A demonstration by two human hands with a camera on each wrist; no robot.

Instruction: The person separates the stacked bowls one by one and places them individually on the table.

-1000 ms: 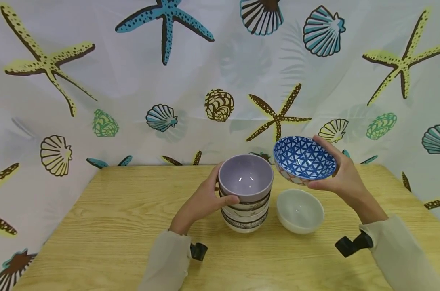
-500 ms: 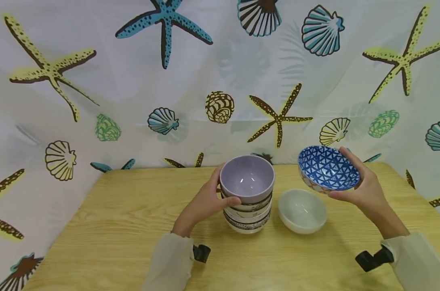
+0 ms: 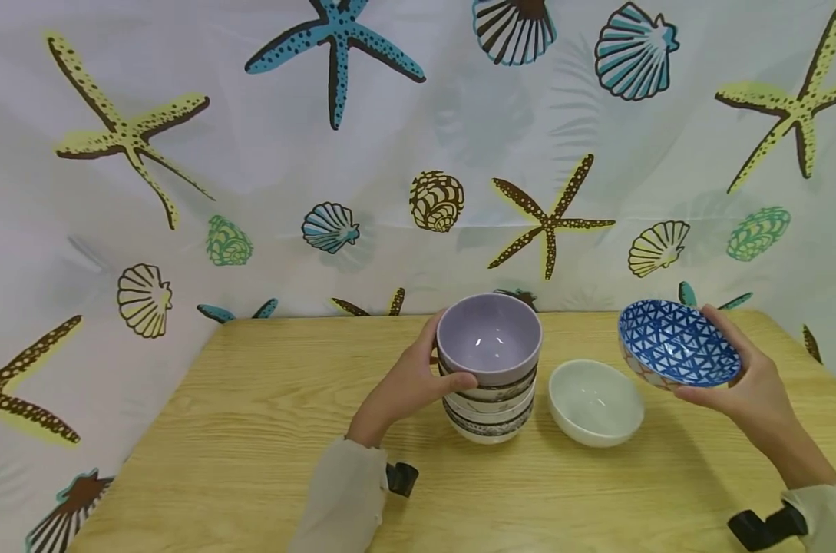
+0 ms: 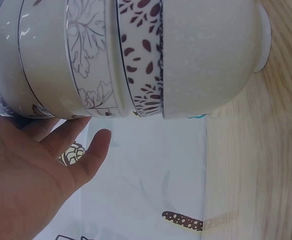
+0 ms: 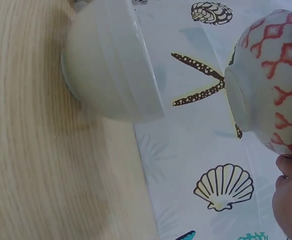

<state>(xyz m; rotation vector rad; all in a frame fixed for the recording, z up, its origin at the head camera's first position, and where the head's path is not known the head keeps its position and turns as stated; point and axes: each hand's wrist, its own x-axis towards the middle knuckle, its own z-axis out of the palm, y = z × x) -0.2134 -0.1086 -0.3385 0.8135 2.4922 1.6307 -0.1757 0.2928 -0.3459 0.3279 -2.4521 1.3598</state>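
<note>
My left hand (image 3: 418,372) grips the upper part of a stack of several bowls, its thumb across the front of the lavender bowl (image 3: 489,338) on top. Below that, the patterned white bowls (image 4: 93,60) sit one in another, with a plain white bowl (image 4: 206,55) at the bottom on the table. Off to the right, my right hand (image 3: 759,388) pinches a blue-and-white triangle-patterned bowl (image 3: 676,343) by its side and holds it tilted in the air. Red lattice marks cover this bowl's outside (image 5: 281,85). Between the stack and the held bowl, a plain white bowl (image 3: 595,403) stands upright on the table.
The wooden table (image 3: 252,453) reaches back to a hanging cloth (image 3: 383,146) printed with starfish and shells. Black wrist cameras (image 3: 401,478) are strapped at both sleeves.
My right hand has carried the blue-patterned bowl rightward and lower, from above the plain white bowl to its right side. The left hand keeps its grip on the stack. The view shifts slightly.
</note>
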